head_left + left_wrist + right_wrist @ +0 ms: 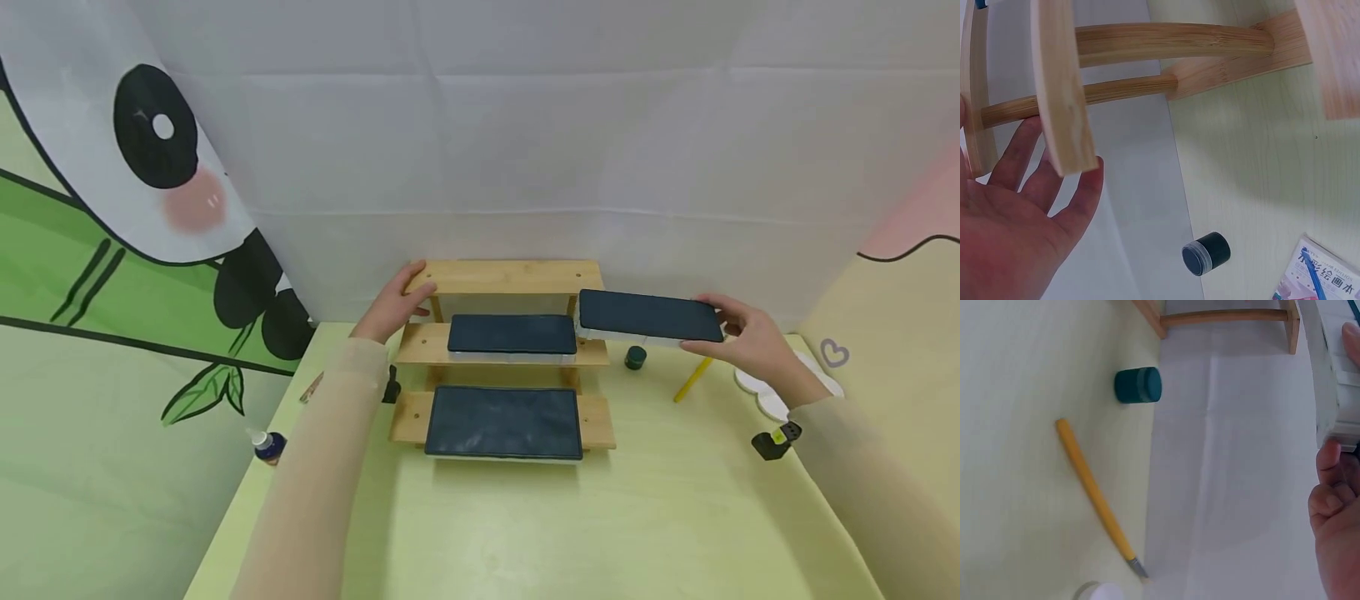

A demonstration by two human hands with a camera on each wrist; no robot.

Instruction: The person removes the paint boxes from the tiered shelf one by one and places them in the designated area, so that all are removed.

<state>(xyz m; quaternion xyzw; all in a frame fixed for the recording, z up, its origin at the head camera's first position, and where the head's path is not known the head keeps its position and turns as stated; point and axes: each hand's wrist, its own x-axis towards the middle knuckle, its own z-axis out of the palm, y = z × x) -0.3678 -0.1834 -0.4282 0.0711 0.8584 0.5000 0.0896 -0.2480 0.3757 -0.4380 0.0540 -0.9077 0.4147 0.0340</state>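
Note:
A three-tier wooden shelf stand (pixel 517 277) is at the back of the table. My left hand (pixel 393 302) grips the left end of its top board, and the left wrist view shows the fingers against the wooden frame (pixel 1063 94). At the right, my right hand (pixel 757 337) pinches the end of a flat white box with a dark blue top (pixel 648 317). That box is held in the air, level with the upper tiers. Similar dark-topped boxes lie on the middle tier (pixel 512 333) and the bottom tier (pixel 504 422).
Right of the stand are a dark green jar (pixel 635 357), a yellow-handled paintbrush (pixel 692 380) and a black object (pixel 770 444). To the left are another dark jar (pixel 1207 254), a booklet (pixel 1319 272) and a white-capped bottle (pixel 268 446). A fabric backdrop (pixel 525 142) hangs close behind.

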